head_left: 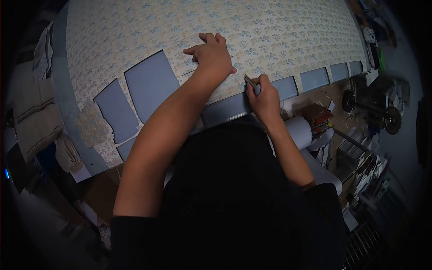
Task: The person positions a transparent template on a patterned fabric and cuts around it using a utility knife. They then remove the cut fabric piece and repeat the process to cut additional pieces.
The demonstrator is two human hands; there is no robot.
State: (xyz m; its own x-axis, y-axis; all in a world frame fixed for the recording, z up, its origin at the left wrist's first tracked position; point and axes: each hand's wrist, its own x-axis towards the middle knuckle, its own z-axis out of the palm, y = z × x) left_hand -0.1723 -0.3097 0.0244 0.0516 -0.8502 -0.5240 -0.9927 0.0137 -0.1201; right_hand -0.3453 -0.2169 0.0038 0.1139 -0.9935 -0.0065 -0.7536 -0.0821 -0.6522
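Patterned fabric (288,36) with small blue and beige motifs lies spread over a blue-grey table (155,83). My left hand (212,57) rests on the fabric with its fingers spread apart. Thin dark lines, like edges of a clear template or cuts, run beside and under that hand. To its right, close to the near edge of the fabric, my right hand (264,96) is closed around a slim metal-tipped tool (246,79). The tool's tip is right at the fabric; its kind is too small to make out.
Cut-out openings along the fabric's near side bare the table. A patterned scrap (93,125) lies at the left corner. Stacked padded pieces (38,114) stand left of the table. Below the right edge are a pale roll (298,132) and round metal weights (392,120).
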